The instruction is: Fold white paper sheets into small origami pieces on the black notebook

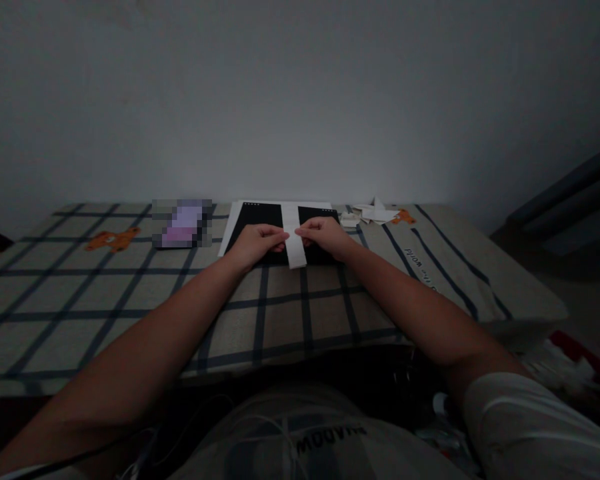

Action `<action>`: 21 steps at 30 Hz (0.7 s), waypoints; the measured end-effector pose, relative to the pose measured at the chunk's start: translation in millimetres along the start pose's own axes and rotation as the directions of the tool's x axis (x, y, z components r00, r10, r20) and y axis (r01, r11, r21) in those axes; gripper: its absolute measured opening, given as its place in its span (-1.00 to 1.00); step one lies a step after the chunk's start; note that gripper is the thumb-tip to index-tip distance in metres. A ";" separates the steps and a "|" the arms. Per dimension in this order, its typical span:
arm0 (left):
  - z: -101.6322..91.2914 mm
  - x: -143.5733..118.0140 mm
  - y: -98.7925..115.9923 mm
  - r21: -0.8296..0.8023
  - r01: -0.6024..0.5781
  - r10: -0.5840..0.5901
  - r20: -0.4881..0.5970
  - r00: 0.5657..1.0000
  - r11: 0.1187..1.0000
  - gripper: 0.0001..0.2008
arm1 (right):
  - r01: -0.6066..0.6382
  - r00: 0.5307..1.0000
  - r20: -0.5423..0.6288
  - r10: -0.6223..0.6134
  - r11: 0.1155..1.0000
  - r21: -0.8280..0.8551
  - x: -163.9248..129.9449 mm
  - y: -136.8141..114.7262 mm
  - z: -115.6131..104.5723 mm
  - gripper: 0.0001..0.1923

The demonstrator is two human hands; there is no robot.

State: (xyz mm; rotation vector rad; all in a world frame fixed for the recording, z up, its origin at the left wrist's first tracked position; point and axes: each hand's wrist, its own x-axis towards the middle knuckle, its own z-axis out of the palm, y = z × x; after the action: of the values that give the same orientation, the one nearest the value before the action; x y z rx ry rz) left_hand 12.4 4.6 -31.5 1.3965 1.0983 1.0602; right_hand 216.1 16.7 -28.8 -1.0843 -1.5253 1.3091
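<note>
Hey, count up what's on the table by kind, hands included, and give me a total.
Hands: 2, left hand and right hand, both pinching the strip
White paper strip: 1
Black mat: 1
Folded paper pile: 1
Blurred purple item: 1
Total: 6

A long white paper strip (294, 241) lies flat, running away from the person across a black board (260, 223), its near end overhanging the board's edge.

A pixel-blurred object (182, 223) — unidentifiable — lies beside the black sheet (258, 219).
</note>
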 end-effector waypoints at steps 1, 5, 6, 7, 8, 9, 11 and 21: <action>-0.3 0.2 -0.2 0.014 0.001 -0.001 -0.001 1.000 1.000 -0.67 | 0.001 1.000 -0.001 -0.001 1.000 0.017 0.2 0.5 -0.1 -0.91; -1.8 2.3 -2.7 0.053 -0.037 0.040 -0.057 0.998 0.998 -0.70 | -0.052 0.996 0.074 0.044 0.993 0.108 0.1 2.3 0.3 -0.94; -2.1 2.9 -3.5 0.058 -0.049 0.054 -0.070 0.996 0.997 -0.71 | -0.066 0.994 0.093 0.055 0.991 0.119 -0.1 2.5 0.5 -0.93; -2.3 3.3 -4.3 0.063 -0.060 0.065 -0.077 0.995 0.996 -0.71 | -0.073 0.993 0.100 0.061 0.990 0.123 -0.3 2.6 0.6 -0.94; -2.3 3.5 -4.9 0.067 -0.069 0.074 -0.082 0.994 0.995 -0.72 | -0.074 0.993 0.097 0.062 0.990 0.123 -0.4 2.6 0.7 -0.94; -2.3 3.6 -5.3 0.072 -0.074 0.080 -0.081 0.994 0.995 -0.73 | -0.070 0.994 0.089 0.059 0.991 0.118 -0.4 2.5 0.7 -0.94; -1.9 3.2 -5.1 0.071 -0.080 0.086 -0.079 0.993 0.994 -0.73 | -0.056 0.996 0.074 0.048 0.993 0.107 -0.1 2.4 0.3 -0.92; -3.3 1.0 -1.1 0.016 -0.041 0.041 -0.058 0.997 0.999 -0.62 | -0.092 0.990 0.123 0.068 0.976 0.197 -0.7 2.6 0.4 -0.82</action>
State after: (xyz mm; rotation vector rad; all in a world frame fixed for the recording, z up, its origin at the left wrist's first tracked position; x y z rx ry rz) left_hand 9.3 6.3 -32.2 1.4130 1.1258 1.1304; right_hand 216.1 16.1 -31.4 -0.9620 -1.4076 1.5703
